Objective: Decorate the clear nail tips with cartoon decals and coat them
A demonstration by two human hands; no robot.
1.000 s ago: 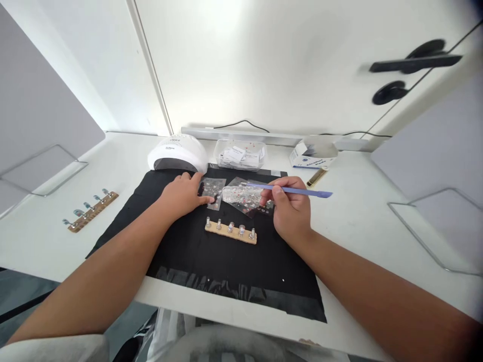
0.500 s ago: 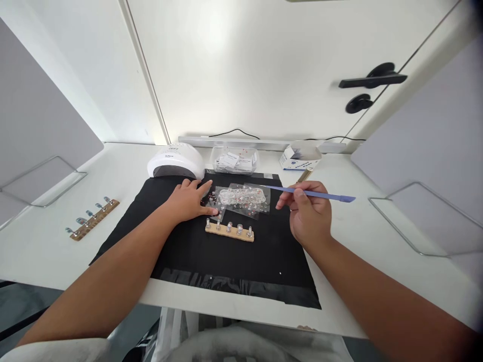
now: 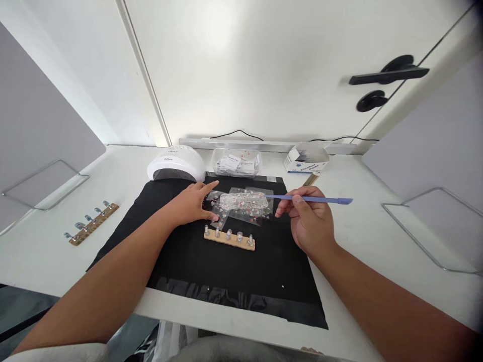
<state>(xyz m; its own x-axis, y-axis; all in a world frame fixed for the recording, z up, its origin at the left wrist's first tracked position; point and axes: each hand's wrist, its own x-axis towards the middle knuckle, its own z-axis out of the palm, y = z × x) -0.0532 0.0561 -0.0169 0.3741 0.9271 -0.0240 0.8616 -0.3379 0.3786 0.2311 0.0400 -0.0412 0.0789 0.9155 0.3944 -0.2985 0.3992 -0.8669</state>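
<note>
Well to the left of the left hand [image 3: 191,203], a brown strip [image 3: 95,224] lies on the white surface [image 3: 356,231]. This hand is spread wide, its thumb at the decorated clear sheets [image 3: 247,215], which lie between both hands. Below them is a pale strip [image 3: 229,241]. The right hand [image 3: 311,216] pinches a blue stick [image 3: 326,199].

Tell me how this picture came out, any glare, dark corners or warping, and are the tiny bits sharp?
Head view: soft glare on the white door, plus reflections along the shiny strip at the black mat's near edge; head view: dark upper-right corner, right forearm seemingly stretched by a wide lens; head view: specks on the clear sheets too small to make out.
</note>
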